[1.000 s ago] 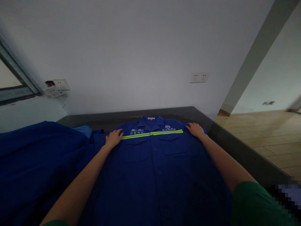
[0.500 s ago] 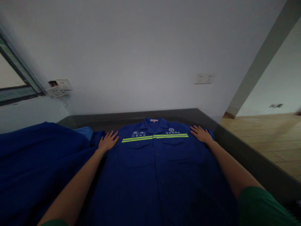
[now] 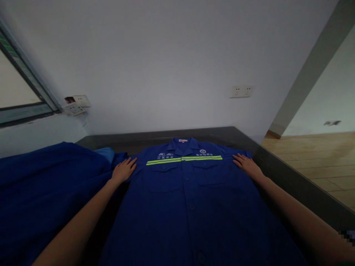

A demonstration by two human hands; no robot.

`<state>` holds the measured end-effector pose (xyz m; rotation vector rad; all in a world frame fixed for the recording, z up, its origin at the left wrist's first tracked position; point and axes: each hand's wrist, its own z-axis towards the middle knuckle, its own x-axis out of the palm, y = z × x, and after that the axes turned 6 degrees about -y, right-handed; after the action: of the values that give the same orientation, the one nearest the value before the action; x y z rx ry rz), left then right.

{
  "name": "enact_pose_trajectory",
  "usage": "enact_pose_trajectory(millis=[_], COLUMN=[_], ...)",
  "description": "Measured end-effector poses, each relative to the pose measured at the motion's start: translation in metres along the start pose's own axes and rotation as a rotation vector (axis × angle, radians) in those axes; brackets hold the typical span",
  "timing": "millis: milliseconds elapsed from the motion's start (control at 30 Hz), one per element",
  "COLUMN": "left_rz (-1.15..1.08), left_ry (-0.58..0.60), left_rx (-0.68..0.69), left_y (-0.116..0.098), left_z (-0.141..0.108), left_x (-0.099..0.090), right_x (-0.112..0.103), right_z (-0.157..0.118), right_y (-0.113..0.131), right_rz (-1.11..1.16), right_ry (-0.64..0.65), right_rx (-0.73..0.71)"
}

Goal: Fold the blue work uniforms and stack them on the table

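Observation:
A blue short-sleeved work shirt (image 3: 169, 207) lies front up on a dark table, its collar toward the wall. It has a yellow-green reflective stripe (image 3: 202, 158) across the chest, white printing above the stripe, two flap pockets and a row of buttons. My left hand (image 3: 124, 170) rests flat with fingers spread at the sleeve on the left. On the opposite sleeve lies my right hand (image 3: 247, 165), palm down, its fingers extended. Neither hand grips the cloth. The shirt's lower end runs out of view.
Left of the shirt is a heap of blue clothing (image 3: 50, 177) with a lighter blue piece (image 3: 107, 153) behind it. The dark table (image 3: 280, 173) meets a wall with a double socket (image 3: 240, 91). More sockets (image 3: 74, 107) sit by the window; tiled floor (image 3: 313, 159) lies right.
Both hands have slid outward, away from the chest, toward the sleeve ends. The sleeves now look more spread out. The camera view has shifted slightly.

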<state>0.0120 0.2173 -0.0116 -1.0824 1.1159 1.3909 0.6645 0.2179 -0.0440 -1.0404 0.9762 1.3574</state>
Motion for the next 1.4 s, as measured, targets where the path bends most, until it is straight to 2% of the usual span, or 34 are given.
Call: enact_pose_trajectory(millis=[167, 233, 300, 367, 433, 533, 600, 667, 767, 900, 1000, 1100, 1267, 1400], left_rz=[0.016, 0.032, 0.046, 0.015, -0.089, -0.266, -0.299, -0.280, -0.257, -0.243, -0.246, -0.255, -0.269, -0.249], left_ry=[0.032, 0.045, -0.004, -0.102, -0.151, -0.092, -0.073, -0.078, -0.081, -0.087, -0.096, -0.093, -0.074, -0.060], left_rx=[-0.082, -0.095, -0.088, -0.031, 0.044, 0.084, 0.067, 0.045, 0.024, 0.024, 0.023, 0.020, 0.024, -0.020], left_y=[0.010, 0.005, -0.008, -0.031, -0.060, -0.103, -0.123, -0.131, -0.131, -0.126, -0.127, -0.128, -0.122, -0.113], left_z=[0.001, 0.001, 0.003, 0.008, 0.015, 0.027, 0.031, 0.032, 0.032, 0.032, 0.033, 0.034, 0.036, 0.039], left_x=[-0.005, -0.011, -0.019, -0.026, -0.029, -0.026, -0.019, -0.011, -0.002, 0.000, 0.000, 0.000, 0.002, 0.004], right_x=[-0.013, -0.026, -0.042, -0.058, -0.070, -0.076, -0.071, -0.061, -0.040, -0.011, 0.005, 0.011, 0.005, 0.000], right_z=[0.000, 0.004, 0.012, 0.022, 0.035, 0.061, 0.082, 0.103, 0.133, 0.159, 0.170, 0.178, 0.181, 0.169], right_y=[0.000, 0.009, 0.029, 0.059, 0.100, 0.168, 0.211, 0.249, 0.296, 0.341, 0.352, 0.342, 0.319, 0.324], right_rz=[-0.019, -0.056, -0.046, 0.034, 0.162, 0.373, 0.423, 0.452, 0.500, 0.544, 0.567, 0.588, 0.565, 0.483], right_ry=[0.039, 0.015, -0.040, -0.085, -0.090, -0.067, -0.069, -0.077, -0.083, -0.053, -0.016, 0.023, 0.033, -0.014], right_rx=[0.039, 0.037, 0.008, -0.040, -0.087, -0.087, -0.089, -0.083, -0.068, -0.061, -0.089, -0.153, -0.269, -0.306])
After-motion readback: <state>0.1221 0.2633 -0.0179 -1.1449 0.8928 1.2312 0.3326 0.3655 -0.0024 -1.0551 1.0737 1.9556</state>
